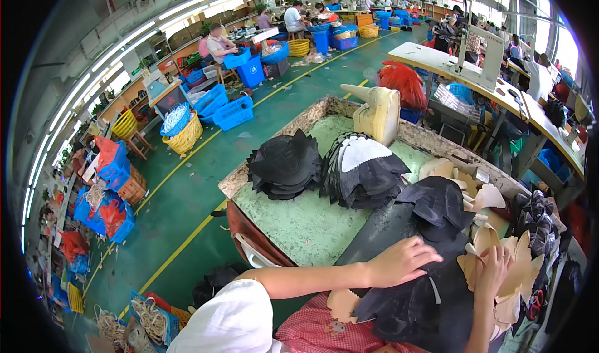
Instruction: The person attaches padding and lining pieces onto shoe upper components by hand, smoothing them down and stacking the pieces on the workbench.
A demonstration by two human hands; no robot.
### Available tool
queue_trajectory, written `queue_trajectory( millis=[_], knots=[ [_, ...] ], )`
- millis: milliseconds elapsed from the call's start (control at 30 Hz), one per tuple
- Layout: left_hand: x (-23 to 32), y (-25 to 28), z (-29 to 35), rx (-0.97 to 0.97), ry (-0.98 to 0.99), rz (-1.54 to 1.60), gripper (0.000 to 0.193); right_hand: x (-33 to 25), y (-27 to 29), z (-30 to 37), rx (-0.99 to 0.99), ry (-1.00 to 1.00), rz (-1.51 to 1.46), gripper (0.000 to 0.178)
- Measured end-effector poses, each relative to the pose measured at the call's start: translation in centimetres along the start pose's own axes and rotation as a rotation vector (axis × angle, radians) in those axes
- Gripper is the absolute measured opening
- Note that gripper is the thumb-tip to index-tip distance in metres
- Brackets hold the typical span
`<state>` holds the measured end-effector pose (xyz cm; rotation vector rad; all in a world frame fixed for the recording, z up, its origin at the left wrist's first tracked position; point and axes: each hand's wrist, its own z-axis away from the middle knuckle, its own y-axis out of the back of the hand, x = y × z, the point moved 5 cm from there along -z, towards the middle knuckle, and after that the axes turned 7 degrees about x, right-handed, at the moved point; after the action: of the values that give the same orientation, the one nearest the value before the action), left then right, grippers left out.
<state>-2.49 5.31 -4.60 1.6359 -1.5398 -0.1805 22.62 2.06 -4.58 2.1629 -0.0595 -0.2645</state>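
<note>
Tan cut pieces [524, 265] are heaped loosely at the right side, and the heap is reached by the right hand [493, 265]; whether a piece is pinched there cannot be told, fingertips partly hidden. The left hand [405, 264] is held over the black board [377, 237], fingers loosely bent, nothing seen gripped; contact with the board cannot be confirmed. Two tan pieces could be lifted as one, since they are overlapped. Neighbours could be dragged off the heap if a tucked-under piece is pulled. The white strip [434, 290] could be brushed aside by either wrist. The lone tan piece [343, 304] near the lap could be knocked down by the left forearm, being placed just beside it. Farther out, the black pieces [433, 206] at the board's far end are piled unevenly and could be toppled if the board is bumped. On the green surface [299, 231], the left black stack [284, 166] and the white-topped stack [362, 172] are set close together, so pieces could be mixed if either is slid. Behind, the cream block [379, 117] could be tipped by a jolt.
</note>
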Motion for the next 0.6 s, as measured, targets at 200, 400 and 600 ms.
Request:
queue_trajectory(
  millis=[200, 400, 600],
  knots=[
    [0.0, -3.1, -4.7, 0.128, 0.218, 0.430, 0.049, -0.9, 3.4, 1.0, -0.021, -0.200, -0.532, 0.014],
    [2.3, -4.8, -6.8, -0.148, 0.219, 0.562, 0.030, -3.8, 6.7, 1.6, -0.226, 0.051, -0.574, 0.011],
    [3.5, -4.3, -5.2, -0.233, -0.018, 0.193, 0.034, -2.9, 6.4, 2.9, -0.251, -0.040, -0.518, 0.009]
  ],
)
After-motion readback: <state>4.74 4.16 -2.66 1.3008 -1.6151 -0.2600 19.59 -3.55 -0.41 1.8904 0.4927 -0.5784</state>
